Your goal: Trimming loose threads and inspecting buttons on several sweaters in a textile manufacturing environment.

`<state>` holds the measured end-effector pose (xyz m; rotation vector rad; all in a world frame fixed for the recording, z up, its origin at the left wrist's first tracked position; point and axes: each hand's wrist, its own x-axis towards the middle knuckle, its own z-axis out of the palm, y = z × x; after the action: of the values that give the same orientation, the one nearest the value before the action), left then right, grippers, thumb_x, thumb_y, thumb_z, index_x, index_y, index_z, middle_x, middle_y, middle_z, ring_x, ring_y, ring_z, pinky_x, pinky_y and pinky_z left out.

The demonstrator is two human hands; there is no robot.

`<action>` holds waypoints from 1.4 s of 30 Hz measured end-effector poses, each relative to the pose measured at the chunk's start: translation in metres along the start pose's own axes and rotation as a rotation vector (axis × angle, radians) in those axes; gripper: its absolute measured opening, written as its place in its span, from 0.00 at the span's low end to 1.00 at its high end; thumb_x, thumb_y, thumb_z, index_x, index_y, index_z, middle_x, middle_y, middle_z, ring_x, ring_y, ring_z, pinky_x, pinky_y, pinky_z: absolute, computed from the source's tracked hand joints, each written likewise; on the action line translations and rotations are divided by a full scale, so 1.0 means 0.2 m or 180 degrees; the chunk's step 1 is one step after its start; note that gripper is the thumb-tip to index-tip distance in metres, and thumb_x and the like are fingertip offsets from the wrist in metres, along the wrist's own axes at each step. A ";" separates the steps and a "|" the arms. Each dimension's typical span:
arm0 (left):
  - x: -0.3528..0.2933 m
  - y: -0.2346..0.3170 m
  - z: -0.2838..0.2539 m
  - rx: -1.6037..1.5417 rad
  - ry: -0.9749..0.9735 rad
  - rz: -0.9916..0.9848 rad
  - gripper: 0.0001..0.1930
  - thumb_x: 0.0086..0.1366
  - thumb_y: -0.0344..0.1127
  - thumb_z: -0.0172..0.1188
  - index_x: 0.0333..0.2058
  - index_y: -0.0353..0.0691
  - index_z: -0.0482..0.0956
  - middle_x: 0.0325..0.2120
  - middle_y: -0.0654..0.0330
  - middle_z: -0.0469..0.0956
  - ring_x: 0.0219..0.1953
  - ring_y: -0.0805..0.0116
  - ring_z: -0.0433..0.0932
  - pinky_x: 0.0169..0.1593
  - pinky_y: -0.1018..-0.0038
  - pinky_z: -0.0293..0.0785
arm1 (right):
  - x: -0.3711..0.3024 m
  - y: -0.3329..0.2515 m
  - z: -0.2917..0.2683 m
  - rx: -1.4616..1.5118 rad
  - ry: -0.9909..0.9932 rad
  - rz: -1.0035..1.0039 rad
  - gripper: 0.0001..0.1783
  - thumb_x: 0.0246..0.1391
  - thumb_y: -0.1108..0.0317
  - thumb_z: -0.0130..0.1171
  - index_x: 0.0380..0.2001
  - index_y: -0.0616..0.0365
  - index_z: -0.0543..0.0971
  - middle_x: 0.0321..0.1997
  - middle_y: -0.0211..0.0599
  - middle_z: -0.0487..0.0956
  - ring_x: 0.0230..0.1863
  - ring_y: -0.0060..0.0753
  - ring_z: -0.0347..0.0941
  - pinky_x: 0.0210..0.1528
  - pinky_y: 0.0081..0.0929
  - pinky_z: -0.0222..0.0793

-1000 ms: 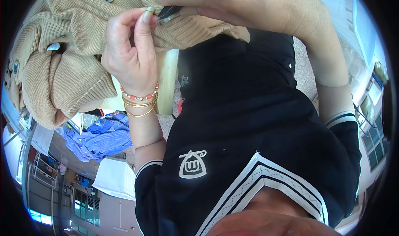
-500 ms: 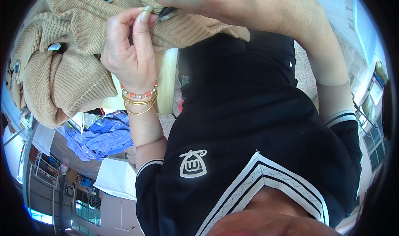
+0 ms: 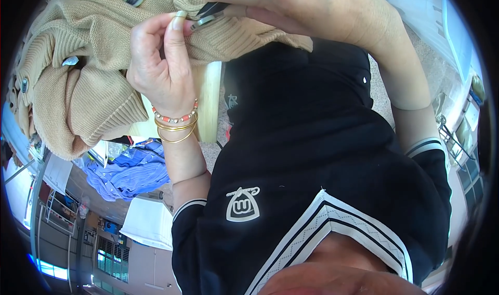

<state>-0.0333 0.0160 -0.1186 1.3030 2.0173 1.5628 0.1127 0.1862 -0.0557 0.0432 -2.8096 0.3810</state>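
Left hand (image 3: 161, 66) pinching a fold of the tan knit cardigan (image 3: 78, 77) up top. Right hand (image 3: 306, 12) curled round a small dark tool (image 3: 208, 13), mostly hidden, fingertips cut off.

The left hand (image 3: 163, 61) was raised with its fingers (image 3: 176, 32) pinched together, wrist bent; the right hand (image 3: 306, 9) curled over from above, knuckles outward.

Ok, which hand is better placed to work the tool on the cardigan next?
Right: the right hand holds the dark tool against the beige cardigan; the left hand only pinches the knit.
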 end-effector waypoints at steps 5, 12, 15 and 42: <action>0.00 0.00 0.00 0.0020 -0.0021 0.0054 0.03 0.67 0.24 0.58 0.38 0.32 0.78 0.26 0.60 0.82 0.28 0.77 0.80 0.34 0.82 0.76 | 0.01 0.01 -0.01 -0.0026 -0.0243 -0.0078 0.07 0.44 0.67 0.57 0.27 0.58 0.77 0.28 0.34 0.74 0.32 0.37 0.77 0.26 0.33 0.73; 0.00 -0.01 0.00 -0.0062 -0.0036 0.0007 0.03 0.67 0.24 0.58 0.38 0.32 0.78 0.26 0.60 0.82 0.28 0.77 0.81 0.35 0.83 0.76 | 0.02 0.01 -0.01 -0.0079 -0.0190 -0.0234 0.08 0.44 0.66 0.57 0.28 0.58 0.77 0.28 0.33 0.74 0.33 0.36 0.77 0.27 0.32 0.73; 0.00 0.00 0.00 -0.0002 -0.0020 0.0038 0.03 0.67 0.24 0.58 0.38 0.32 0.78 0.26 0.60 0.82 0.28 0.77 0.81 0.34 0.83 0.75 | 0.04 -0.01 -0.01 -0.0148 -0.0246 -0.0203 0.08 0.45 0.66 0.56 0.27 0.57 0.78 0.27 0.32 0.74 0.33 0.35 0.77 0.27 0.31 0.74; 0.53 -0.01 -0.39 0.3430 -0.1255 0.1762 0.17 0.60 0.26 0.54 0.47 0.52 0.79 0.52 0.70 0.78 0.66 0.60 0.64 0.68 0.39 0.39 | -0.12 -0.03 0.18 0.4048 0.0279 0.2095 0.12 0.53 0.64 0.66 0.36 0.60 0.81 0.19 0.29 0.78 0.19 0.30 0.70 0.26 0.28 0.67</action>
<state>-0.1460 0.0484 -0.0594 2.4346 2.3651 0.1240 0.1250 0.1703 -0.0942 -0.5909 -1.9420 2.1138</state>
